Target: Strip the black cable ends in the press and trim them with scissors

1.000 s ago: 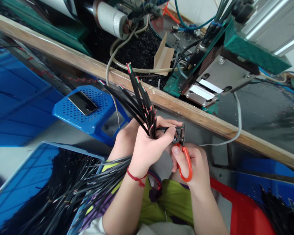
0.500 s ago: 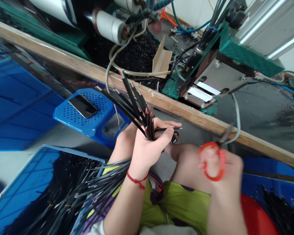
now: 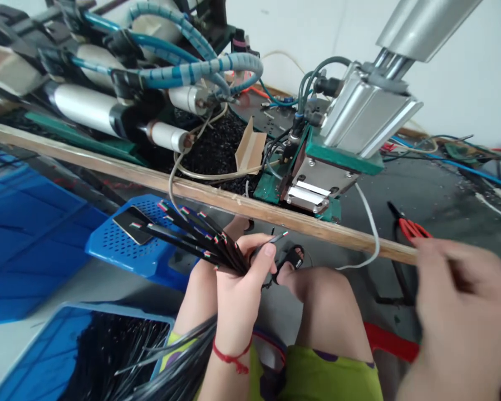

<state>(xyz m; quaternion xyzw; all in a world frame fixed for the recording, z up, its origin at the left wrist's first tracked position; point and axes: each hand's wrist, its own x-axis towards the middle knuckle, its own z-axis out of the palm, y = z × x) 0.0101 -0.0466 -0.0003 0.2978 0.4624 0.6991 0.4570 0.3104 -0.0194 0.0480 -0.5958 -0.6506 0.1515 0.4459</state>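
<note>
My left hand (image 3: 237, 289) is closed around a bundle of black cables (image 3: 192, 236) with red, white and green wire ends that fan out to the upper left. Its thumb and forefinger pinch one single cable (image 3: 275, 238) that points right. Red-handled scissors (image 3: 408, 227) lie on the dark bench top at the right. My right hand (image 3: 455, 301) is blurred, just in front of the scissors' handles. Its fingers are stretched out and nothing shows in them.
A wooden rail (image 3: 192, 192) edges the bench, with a machine head (image 3: 338, 161), hoses and rollers behind it. A blue stool (image 3: 121, 250) carries a phone (image 3: 129, 225). A blue crate (image 3: 67, 356) of black cables sits at the lower left. A red stool (image 3: 390, 342) is at the right.
My right hand carried the scissors away from the cable to the right, and they now lie on the bench. The view tilted up. My left hand still holds the bundle.
</note>
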